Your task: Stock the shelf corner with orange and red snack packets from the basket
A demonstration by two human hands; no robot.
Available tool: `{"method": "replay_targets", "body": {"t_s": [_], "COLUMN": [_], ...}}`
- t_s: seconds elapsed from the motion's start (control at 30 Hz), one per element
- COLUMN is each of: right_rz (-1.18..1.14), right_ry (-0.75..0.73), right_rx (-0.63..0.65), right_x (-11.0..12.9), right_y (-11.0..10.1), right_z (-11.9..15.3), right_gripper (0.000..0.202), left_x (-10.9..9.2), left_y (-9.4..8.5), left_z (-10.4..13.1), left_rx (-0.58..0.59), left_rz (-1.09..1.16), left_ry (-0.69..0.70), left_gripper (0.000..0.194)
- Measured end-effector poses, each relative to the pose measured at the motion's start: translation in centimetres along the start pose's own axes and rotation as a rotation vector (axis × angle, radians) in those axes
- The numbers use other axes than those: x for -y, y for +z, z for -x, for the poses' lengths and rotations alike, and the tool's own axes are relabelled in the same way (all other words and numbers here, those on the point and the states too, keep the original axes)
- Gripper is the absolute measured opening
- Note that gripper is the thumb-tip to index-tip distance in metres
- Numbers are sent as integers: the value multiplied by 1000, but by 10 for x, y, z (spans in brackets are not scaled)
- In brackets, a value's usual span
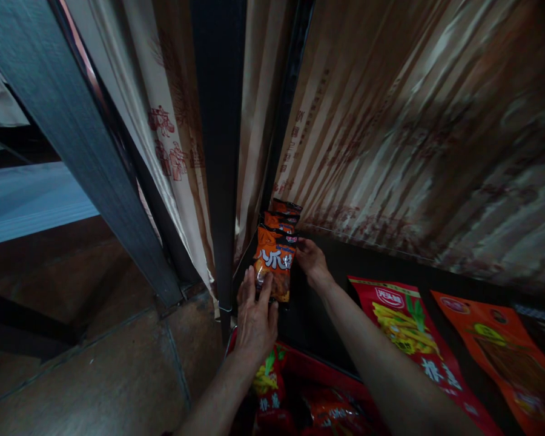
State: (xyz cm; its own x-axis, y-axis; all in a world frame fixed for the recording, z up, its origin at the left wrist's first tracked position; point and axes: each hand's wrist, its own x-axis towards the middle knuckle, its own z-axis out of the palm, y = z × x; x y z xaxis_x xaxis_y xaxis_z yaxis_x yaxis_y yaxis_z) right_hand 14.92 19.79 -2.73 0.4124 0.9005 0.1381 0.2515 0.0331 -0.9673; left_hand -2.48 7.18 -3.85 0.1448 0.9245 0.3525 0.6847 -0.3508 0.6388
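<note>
An orange and black snack bag [275, 260] stands upright at the front of a short row, in the corner of a dark shelf. My left hand [257, 318] lies against the bag's lower left front, its fingers stretched out and apart. At the bag's upper right edge, my right hand [312, 261] has its fingers closed on the side, with the fingertips partly hidden. Directly behind stand matching snack bags [282, 219], their tops showing.
Flat on the shelf [306, 327] to the right lie a red snack packet [406, 333] and an orange packet [499, 351]. More packets [267, 387] sit in a red box below my forearms. A dark post [220, 151] and printed curtains [367, 121] border the corner.
</note>
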Motion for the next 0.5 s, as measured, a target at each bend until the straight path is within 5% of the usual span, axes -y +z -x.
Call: {"method": "replay_targets", "body": {"t_s": [0.5], "right_rz": [-44], "right_ry": [44], "right_rx": [34], "right_x": [2], "right_y": [5], "right_z": [1], "right_gripper": [25], "left_x": [-3], "left_y": [-6], "left_z": [-3], "left_rx": [18], "left_rz": [61], "left_ry": [-50], "left_gripper": [56]}}
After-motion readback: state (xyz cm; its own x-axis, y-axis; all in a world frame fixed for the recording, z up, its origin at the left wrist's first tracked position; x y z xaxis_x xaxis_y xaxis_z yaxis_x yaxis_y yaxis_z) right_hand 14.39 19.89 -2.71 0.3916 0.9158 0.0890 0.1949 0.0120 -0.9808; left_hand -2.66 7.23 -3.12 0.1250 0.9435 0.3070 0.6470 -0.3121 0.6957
